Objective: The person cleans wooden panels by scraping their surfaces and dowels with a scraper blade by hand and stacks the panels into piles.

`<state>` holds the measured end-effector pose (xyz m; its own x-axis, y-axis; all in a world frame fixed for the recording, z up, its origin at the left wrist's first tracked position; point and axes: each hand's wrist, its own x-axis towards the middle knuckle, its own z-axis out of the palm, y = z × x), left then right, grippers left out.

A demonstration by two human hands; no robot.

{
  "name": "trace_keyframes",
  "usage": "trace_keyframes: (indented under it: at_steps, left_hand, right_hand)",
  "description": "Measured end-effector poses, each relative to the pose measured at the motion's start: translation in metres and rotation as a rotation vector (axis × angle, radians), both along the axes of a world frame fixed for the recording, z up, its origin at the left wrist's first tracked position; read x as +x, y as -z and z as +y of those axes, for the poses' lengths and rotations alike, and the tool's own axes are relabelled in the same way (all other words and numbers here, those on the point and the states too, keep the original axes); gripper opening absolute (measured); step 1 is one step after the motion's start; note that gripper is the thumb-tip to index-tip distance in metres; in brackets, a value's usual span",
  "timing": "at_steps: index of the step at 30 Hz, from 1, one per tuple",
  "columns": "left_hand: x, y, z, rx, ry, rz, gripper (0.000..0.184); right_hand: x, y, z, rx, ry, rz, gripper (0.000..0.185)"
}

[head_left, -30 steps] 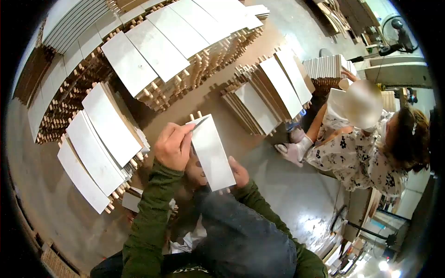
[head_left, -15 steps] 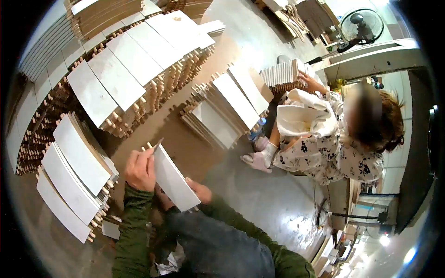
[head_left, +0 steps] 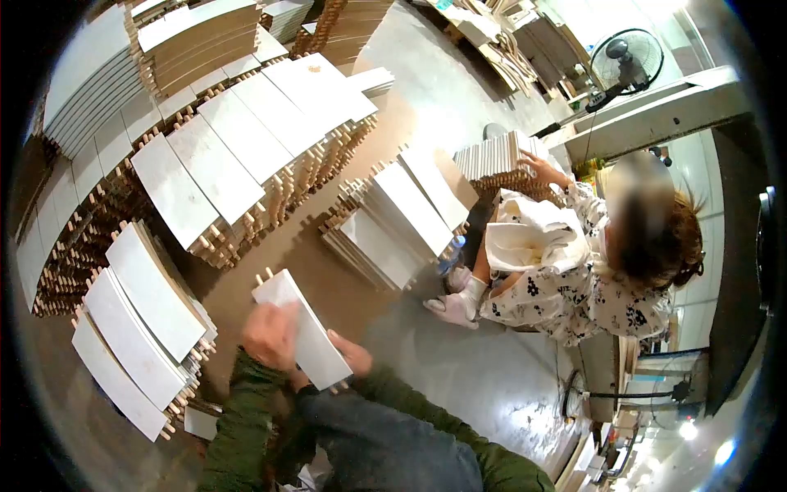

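Note:
A white rectangular panel [head_left: 308, 332] with short wooden pegs at its ends lies tilted over my lap. My right hand [head_left: 352, 354] is closed on its right long edge, near the lower end. Over the left part of the panel's face is my left hand [head_left: 270, 334], smeared by motion with its fingers curled in. Whatever those fingers hold is too blurred to make out. Bare pegs [head_left: 264, 276] stick out at the panel's upper end.
Pegged panels are stacked at left [head_left: 152, 303], behind [head_left: 246, 131] and ahead [head_left: 418, 193]. At right a co-worker in a flowered top [head_left: 533, 303] sits with a gloved hand [head_left: 459, 305] low and another hand on a panel stack [head_left: 492, 156]. A fan [head_left: 627, 61] stands beyond.
My left hand has moved down from the panel's upper end onto its face. The thin dark strip that showed at its fingertips is no longer visible. My right hand keeps its grip.

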<state>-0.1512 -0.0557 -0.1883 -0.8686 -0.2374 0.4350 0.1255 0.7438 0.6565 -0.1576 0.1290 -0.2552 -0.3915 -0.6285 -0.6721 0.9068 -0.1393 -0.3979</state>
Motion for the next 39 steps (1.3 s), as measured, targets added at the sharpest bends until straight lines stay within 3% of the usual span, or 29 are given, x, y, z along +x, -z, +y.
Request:
trace_keyframes:
  at_steps: [2,4,7,9,11,13,16,19,20,21,23,24,26,29,31,35,39]
  left_hand:
    - [0.022,-0.001,0.022,0.013,0.166,-0.047,0.023]
    - [0.034,-0.005,0.035,0.185,0.284,-0.046,0.017]
    - [0.028,0.0,0.022,0.088,0.212,-0.026,0.017]
    - [0.012,-0.006,0.002,0.171,0.077,-0.015,0.016]
    - [-0.003,-0.013,-0.015,0.152,-0.064,0.037,0.016]
    - [0.002,-0.009,-0.011,0.098,-0.029,0.003,0.016]
    - [0.024,-0.004,0.019,0.082,0.12,-0.026,0.016]
    - [0.03,-0.001,0.03,0.136,0.249,-0.015,0.016]
    - [0.031,0.0,0.029,0.153,0.264,-0.007,0.016]
    - [0.024,0.007,0.023,0.122,0.163,0.048,0.015]
    - [0.008,-0.003,0.0,0.177,-0.004,0.01,0.015]
    - [0.0,-0.013,-0.009,0.168,-0.075,0.025,0.015]
    - [-0.002,-0.007,-0.008,0.108,-0.096,0.061,0.019]
    - [0.031,0.003,0.024,0.074,0.14,-0.098,0.025]
    - [0.039,-0.002,0.035,0.265,0.315,-0.096,0.031]
    - [0.015,0.0,0.007,0.18,0.098,-0.059,0.022]
    - [-0.006,-0.003,-0.021,0.233,-0.109,-0.019,0.02]
  right_hand:
    - [-0.005,-0.014,-0.008,0.008,0.032,-0.033,0.05]
    - [-0.016,-0.06,-0.03,-0.007,0.327,-0.237,0.05]
    - [-0.016,-0.059,-0.022,-0.068,0.266,-0.156,0.05]
    - [-0.012,-0.017,0.006,-0.437,0.028,-0.029,0.051]
    - [-0.003,-0.002,0.001,-0.196,0.008,-0.031,0.051]
    - [0.0,-0.004,-0.009,-0.075,0.019,-0.037,0.051]
    - [-0.011,-0.037,-0.025,-0.178,0.175,-0.209,0.051]
    - [-0.014,-0.048,-0.025,-0.188,0.248,-0.042,0.051]
    - [-0.018,-0.046,-0.016,-0.39,0.138,-0.065,0.052]
    - [-0.018,-0.046,-0.012,-0.386,0.139,-0.08,0.052]
    - [-0.015,-0.046,-0.011,-0.055,0.02,-0.033,0.053]
    - [-0.011,-0.038,-0.011,0.105,-0.059,0.449,0.054]
    - [-0.009,-0.044,-0.018,-0.008,0.03,0.263,0.055]
    - [-0.013,-0.054,-0.039,-0.193,0.341,-0.158,0.057]
    - [-0.025,-0.066,-0.028,-0.02,-0.006,0.314,0.058]
    - [-0.017,-0.046,-0.01,-0.175,0.161,-0.033,0.056]
    - [-0.016,-0.031,-0.005,-0.306,-0.127,0.042,0.052]
